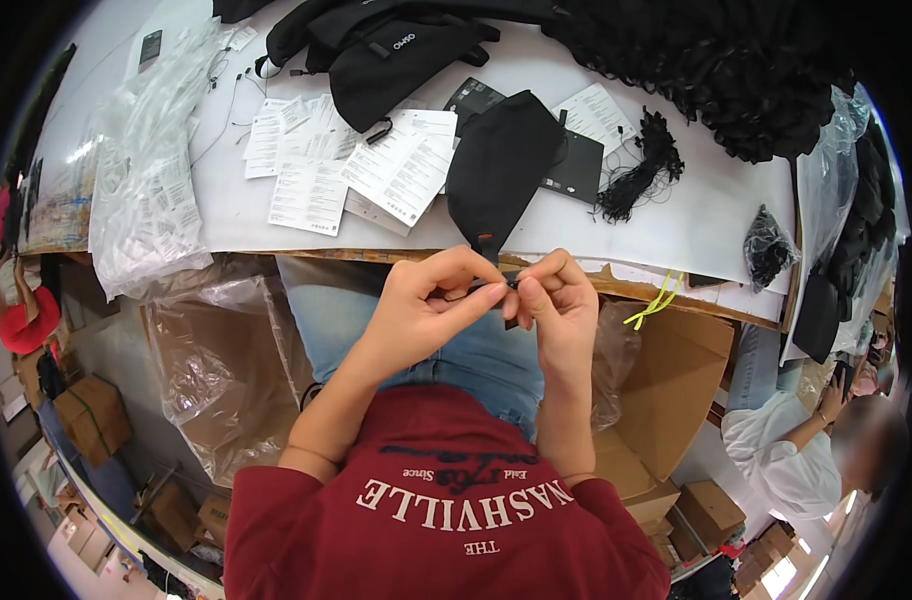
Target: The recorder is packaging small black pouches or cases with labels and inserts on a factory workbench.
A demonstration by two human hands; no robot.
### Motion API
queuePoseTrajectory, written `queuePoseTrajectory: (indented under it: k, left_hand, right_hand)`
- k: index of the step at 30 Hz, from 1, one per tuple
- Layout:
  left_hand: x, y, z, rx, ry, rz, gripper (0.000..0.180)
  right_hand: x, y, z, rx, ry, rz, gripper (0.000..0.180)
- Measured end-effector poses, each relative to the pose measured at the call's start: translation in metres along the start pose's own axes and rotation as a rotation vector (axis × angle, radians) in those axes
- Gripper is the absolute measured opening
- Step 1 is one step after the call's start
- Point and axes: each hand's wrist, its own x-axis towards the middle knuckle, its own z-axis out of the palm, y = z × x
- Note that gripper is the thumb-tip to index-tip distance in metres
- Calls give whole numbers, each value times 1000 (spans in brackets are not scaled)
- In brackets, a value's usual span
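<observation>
The person sits at a white worktable (241, 222) with 2 bare hands close together just off its near edge. The left hand (438, 300) has its thumb and index fingertips clamped on a small black piece (513, 282), and the right hand (558, 305) pinches that piece from the other side, its remaining fingers curled; the piece is too small and too covered to tell its kind. It sits just below the narrow end of a black fabric pouch (506, 165), which lies flat on the table and points toward the person. Whether the piece is attached to the pouch cannot be told. Beneath and beside the pouch lie white printed leaflets (306, 192) and a black card (579, 167), with a bundle of black strings (648, 165) to the right. More black bags (401, 70) rest behind the leaflets, and a heap of clear plastic sleeves (148, 185) runs along the left. A neon-yellow tie (656, 303) hangs at the table's edge, above an open cardboard box (666, 400).
</observation>
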Motion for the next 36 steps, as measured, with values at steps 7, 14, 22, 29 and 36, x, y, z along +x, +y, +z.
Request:
queuePoseTrajectory:
  k: [7, 14, 22, 29, 36]
  left_hand:
    - [-4, 1, 0, 156, 10, 81, 7]
    - [-4, 10, -4, 322, -82, 96, 7]
    - [0, -4, -3, 106, -7, 54, 10]
    - [0, -1, -7, 118, -120, 80, 11]
    - [-2, 5, 3, 32, -225, 77, 6]
  right_hand:
    - [-2, 2, 3, 54, 17, 36, 10]
    - [-1, -5, -10, -42, -86, 101, 11]
    - [0, -5, -5, -3, -102, 183, 14]
    - [-7, 6, -12, 145, -184, 213, 14]
    - [24, 20, -41, 120, 145, 234, 20]
